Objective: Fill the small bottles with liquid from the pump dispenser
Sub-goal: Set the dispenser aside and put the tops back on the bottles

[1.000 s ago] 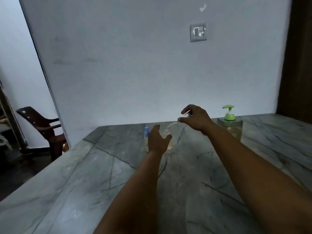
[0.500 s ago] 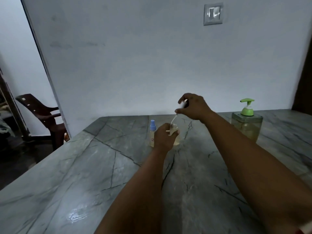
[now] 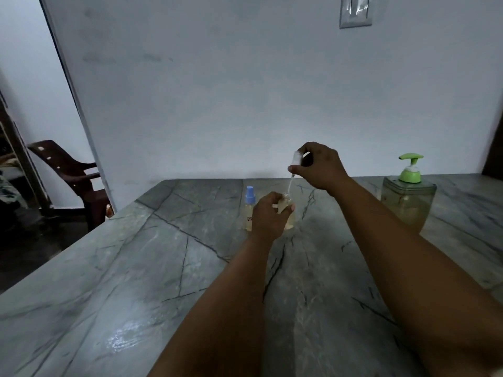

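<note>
A grey stone surface, smooth and crossed by dark veins, runs back to a plain pale wall bearing a switch plate. A dark plastic chair stands off to the left. At the right rear sits the pump dispenser: a squarish clear tub roughly half full of yellowish liquid, topped by a green pump head. Near the middle, the left hand wraps its grip around a small clear bottle, upright on the surface, open-necked and holding pale yellow liquid. Touching or just beside it on the left stands a second small bottle with a blue cap and similar liquid. Above, the right hand pinches a white spray cap, whose thin tube hangs down, seemingly reaching the open neck.
</note>
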### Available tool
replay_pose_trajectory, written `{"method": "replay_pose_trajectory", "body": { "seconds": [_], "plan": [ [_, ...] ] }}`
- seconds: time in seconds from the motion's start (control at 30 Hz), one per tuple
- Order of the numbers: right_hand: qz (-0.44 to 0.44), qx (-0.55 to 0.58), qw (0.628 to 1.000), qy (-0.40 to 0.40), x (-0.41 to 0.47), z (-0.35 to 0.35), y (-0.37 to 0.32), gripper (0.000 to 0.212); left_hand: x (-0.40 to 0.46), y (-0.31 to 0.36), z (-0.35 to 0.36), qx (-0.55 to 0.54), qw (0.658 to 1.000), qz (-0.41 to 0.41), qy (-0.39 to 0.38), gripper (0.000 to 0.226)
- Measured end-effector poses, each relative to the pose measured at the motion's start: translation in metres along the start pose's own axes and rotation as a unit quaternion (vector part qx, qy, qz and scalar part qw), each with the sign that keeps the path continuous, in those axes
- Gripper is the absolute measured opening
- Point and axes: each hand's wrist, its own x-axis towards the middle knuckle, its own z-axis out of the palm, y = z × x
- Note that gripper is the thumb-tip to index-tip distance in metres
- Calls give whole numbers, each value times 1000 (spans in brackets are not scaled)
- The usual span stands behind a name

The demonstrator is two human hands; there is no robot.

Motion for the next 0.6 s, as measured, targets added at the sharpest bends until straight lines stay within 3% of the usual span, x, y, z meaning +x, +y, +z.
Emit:
{"method": "replay_pose_trajectory", "body": {
  "seconds": [0.1, 0.27, 0.47, 0.6],
  "plan": [
    [11, 38, 998, 39, 3, -3, 2, 36, -2, 0, 0, -13, 1000, -6, -2, 30],
    [11, 10, 1000, -2, 0, 5, 10, 41, -2, 1, 1, 3, 1000, 0, -2, 33],
    [-1, 81, 993, 88, 6, -13, 0, 33, -3, 1, 0, 2, 1000, -4, 1, 31],
    [-7, 42, 999, 21, 2, -7, -2, 37, -4, 2, 0, 4, 1000, 2, 3, 31]
  ]
}}
